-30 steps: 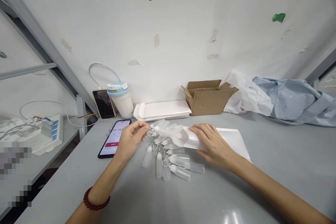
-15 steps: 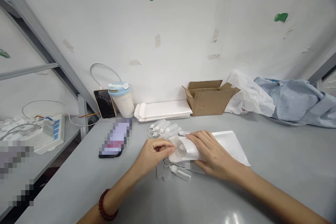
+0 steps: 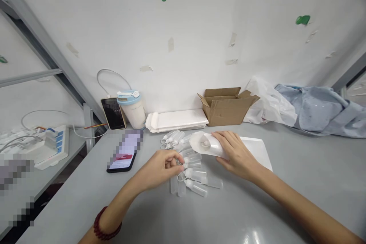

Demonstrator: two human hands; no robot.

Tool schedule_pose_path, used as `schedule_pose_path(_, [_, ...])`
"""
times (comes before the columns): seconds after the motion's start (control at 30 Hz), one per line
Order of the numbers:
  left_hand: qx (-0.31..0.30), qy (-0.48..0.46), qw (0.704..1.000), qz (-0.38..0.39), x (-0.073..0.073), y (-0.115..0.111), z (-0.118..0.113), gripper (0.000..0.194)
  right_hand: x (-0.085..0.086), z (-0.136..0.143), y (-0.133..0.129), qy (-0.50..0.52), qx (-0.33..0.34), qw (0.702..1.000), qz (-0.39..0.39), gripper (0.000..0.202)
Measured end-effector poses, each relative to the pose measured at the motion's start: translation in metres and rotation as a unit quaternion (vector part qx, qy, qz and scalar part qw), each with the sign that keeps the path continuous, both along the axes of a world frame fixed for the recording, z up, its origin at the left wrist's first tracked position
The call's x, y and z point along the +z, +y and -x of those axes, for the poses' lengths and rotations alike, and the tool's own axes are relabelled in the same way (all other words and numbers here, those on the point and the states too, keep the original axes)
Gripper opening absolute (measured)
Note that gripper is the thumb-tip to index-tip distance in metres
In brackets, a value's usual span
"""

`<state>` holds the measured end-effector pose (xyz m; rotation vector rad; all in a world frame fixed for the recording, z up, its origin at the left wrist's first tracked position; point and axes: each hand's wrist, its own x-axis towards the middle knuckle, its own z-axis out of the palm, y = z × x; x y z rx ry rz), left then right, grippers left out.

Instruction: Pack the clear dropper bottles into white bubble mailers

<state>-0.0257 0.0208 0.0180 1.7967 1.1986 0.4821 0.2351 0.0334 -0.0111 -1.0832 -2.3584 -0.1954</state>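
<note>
My right hand grips a white bubble mailer, its mouth held open toward the left. Inside that mouth the pale looped cap of a small bottle shows; the rest of it is hidden. My left hand is closed, thumb and forefinger pinched at the cap end of a small clear plastic bottle in the pile. More of these bottles, with ring-like cap loops, lie fanned out on the grey table beneath and between my hands. Several others form a cluster farther back.
A stack of flat white mailers lies along the wall beside an open cardboard box. To the left stand a blue-lidded cup and two phones, one upright, one flat. A plastic bag and blue cloth are at right.
My left hand has left the mailer's mouth and moved slightly down to the bottles. My right hand has lifted the mailer up and away, uncovering more bottles.
</note>
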Motion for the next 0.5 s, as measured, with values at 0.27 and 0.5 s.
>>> schedule_pose_path(0.27, [-0.057,0.066,0.996,0.014,-0.0115,-0.0016,-0.0018,0.018,-0.0038,0.0030,-0.0038,-0.015,0.005,1.000,-0.009,0.066])
schedule_pose_path(0.5, [-0.044,0.062,0.997,0.027,-0.0095,-0.0009,-0.0008,0.017,-0.0038,0.0033,-0.0034,-0.021,0.004,1.000,-0.003,0.063])
